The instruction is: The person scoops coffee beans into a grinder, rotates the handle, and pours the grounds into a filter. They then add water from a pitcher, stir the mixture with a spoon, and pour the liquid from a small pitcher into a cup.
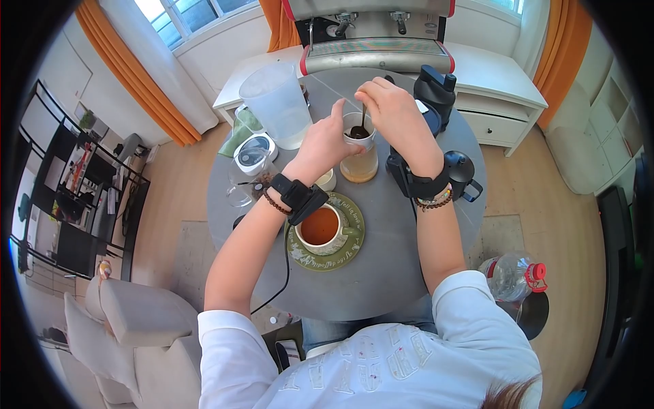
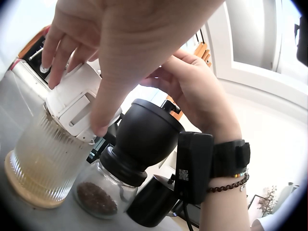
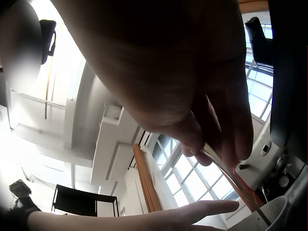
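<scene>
In the head view a ribbed glass [image 1: 359, 168] stands on the table with a white filter cup [image 2: 72, 103] on top. My left hand [image 1: 321, 144] holds the white cup, its thumb raised at the near side. My right hand [image 1: 402, 123] pinches the handle of a thin metal spoon [image 3: 233, 179], whose bowl dips into the cup over dark grounds [image 1: 358, 131]. Pale liquid shows low in the glass. Nearer the body, a cup of reddish-brown tea [image 1: 319, 226] sits on a green saucer [image 1: 354, 253].
Left of the glass are a frosted pitcher [image 1: 276, 109], a white round scale [image 1: 255, 151] and a glass jug [image 1: 240, 185]. To the right stand a black grinder [image 2: 147, 132] and a black lidded pot [image 1: 460, 170]. An espresso machine [image 1: 375, 48] is behind the table.
</scene>
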Tool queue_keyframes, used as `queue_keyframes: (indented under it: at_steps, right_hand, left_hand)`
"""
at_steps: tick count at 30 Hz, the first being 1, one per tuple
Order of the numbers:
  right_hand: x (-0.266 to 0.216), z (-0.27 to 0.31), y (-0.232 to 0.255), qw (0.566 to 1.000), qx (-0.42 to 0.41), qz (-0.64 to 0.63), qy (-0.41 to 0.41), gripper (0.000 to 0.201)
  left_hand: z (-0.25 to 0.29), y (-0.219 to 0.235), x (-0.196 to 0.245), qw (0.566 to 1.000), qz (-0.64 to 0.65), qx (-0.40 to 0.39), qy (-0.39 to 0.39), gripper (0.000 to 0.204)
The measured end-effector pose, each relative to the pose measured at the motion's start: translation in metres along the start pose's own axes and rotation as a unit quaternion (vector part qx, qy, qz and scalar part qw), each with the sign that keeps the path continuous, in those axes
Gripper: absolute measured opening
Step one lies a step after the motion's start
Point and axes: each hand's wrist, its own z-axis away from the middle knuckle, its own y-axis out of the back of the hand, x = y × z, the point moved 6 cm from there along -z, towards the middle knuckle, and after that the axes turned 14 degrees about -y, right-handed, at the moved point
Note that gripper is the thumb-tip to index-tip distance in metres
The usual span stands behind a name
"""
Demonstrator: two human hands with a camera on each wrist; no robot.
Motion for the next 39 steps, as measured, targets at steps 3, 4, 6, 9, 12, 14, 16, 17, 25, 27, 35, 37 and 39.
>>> queue_keyframes:
  at_steps: [3, 4, 6, 9, 12, 14, 16, 17, 25, 27, 35, 37, 39]
  right_hand:
    - [-0.001, 0.001, -0.002, 0.999, -0.028, -0.023, -0.003, 0.014]
    - [-0.003, 0.002, -0.003, 0.999, -0.035, -0.039, -0.002, 0.014]
    - [-0.006, 0.001, -0.005, 0.997, -0.039, -0.062, 0.0, 0.015]
    - [-0.003, 0.0, -0.005, 0.997, -0.027, -0.069, 0.0, 0.015]
    - [0.001, 0.0, -0.006, 0.999, 0.002, -0.036, -0.001, 0.013]
    - [0.004, 0.0, -0.006, 0.999, 0.027, 0.019, 0.003, 0.013]
    - [0.004, 0.001, -0.007, 0.999, 0.025, 0.028, 0.0, 0.012]
    - [0.004, 0.002, -0.007, 0.999, 0.024, 0.033, -0.002, 0.012]
    - [-0.008, 0.002, -0.009, 0.999, -0.013, -0.018, 0.023, 0.012]
    - [-0.007, 0.001, -0.009, 1.0, -0.004, -0.01, 0.024, 0.012]
    - [0.006, 0.001, -0.008, 1.0, 0.016, 0.009, -0.002, 0.013]
    - [0.0, 0.001, -0.009, 1.0, 0.005, -0.003, -0.001, 0.014]
    - [-0.003, 0.001, -0.008, 1.0, -0.007, -0.023, 0.003, 0.015]
  left_hand:
    - [0.0, 0.001, 0.001, 1.0, 0.0, -0.01, 0.012, 0.098]
    - [-0.001, 0.0, 0.001, 1.0, 0.003, -0.011, 0.013, 0.097]
    - [-0.001, 0.0, 0.0, 1.0, 0.009, -0.014, 0.015, 0.095]
    - [-0.001, 0.0, -0.001, 1.0, 0.007, -0.016, 0.023, 0.093]
    - [0.0, 0.001, 0.0, 1.0, 0.0, -0.008, 0.016, 0.094]
    - [0.0, 0.003, 0.004, 1.0, -0.008, 0.003, -0.001, 0.099]
    - [0.0, 0.004, 0.005, 1.0, -0.012, 0.004, -0.007, 0.102]
    - [0.0, 0.004, 0.005, 1.0, -0.012, 0.0, -0.005, 0.102]
    - [-0.002, 0.0, 0.001, 0.999, -0.007, -0.024, 0.023, 0.1]
    - [-0.001, -0.001, -0.002, 0.999, 0.002, -0.03, 0.032, 0.097]
    - [0.0, -0.001, -0.001, 1.0, -0.002, -0.008, 0.013, 0.099]
    - [-0.001, 0.0, 0.0, 1.0, -0.002, -0.019, 0.022, 0.099]
    - [-0.002, 0.001, 0.0, 0.999, -0.002, -0.032, 0.033, 0.099]
